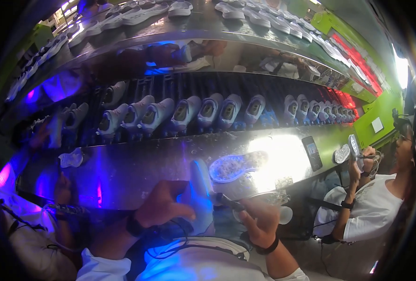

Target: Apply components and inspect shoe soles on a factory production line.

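Note:
My left hand (164, 204) is closed round a pale shoe (200, 192), which stands on end in front of my body, its edge lit blue. From the right, my right hand (263, 222) grips a slim dark-handled tool (231, 202). The tool's tip reaches the shoe's right side; blur hides what kind it is. Just beyond the shoe, a pale shoe sole (233, 167) lies on the metal bench (137, 173). A whitish cup (285, 215) is beside my right hand, partly covered by it.
Behind the bench, a roller conveyor carries a row of shoes (185, 112). Soles (259, 18) line the shelf above. A phone (312, 153) lies at the right. One co-worker (367, 206) handles a sole there; another person's hand (63, 187) is at the left, near another sole (71, 158).

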Available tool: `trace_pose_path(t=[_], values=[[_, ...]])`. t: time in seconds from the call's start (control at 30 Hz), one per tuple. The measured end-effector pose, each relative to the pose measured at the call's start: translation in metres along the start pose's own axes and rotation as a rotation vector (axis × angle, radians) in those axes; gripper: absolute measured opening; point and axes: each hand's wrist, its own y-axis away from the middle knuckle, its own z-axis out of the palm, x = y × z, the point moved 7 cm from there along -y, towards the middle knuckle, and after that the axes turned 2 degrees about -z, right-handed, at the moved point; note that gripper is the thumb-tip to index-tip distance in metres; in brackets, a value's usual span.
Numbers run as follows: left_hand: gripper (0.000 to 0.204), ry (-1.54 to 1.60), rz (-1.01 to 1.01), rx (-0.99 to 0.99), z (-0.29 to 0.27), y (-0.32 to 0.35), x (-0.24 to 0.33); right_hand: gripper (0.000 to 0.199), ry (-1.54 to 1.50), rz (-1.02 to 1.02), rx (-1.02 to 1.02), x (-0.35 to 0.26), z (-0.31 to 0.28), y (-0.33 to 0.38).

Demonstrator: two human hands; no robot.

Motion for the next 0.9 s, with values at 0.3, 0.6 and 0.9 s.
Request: trace_pose_path(t=[0.3, 0.6, 0.9], values=[[0.078, 0.036, 0.241, 0.115, -0.007, 0.011, -0.001, 0.020, 0.119, -0.061, -0.013, -0.020, 0.007, 0.004], [0.083, 0.045, 0.213, 0.107, -0.009, 0.015, -0.002, 0.025, 0.354, -0.135, 0.100, -0.035, 0.013, -0.021], [0.066, 0.021, 0.275, 0.230, -0.027, 0.012, -0.003, 0.020, 0.162, -0.025, -0.031, -0.030, 0.025, -0.021]])
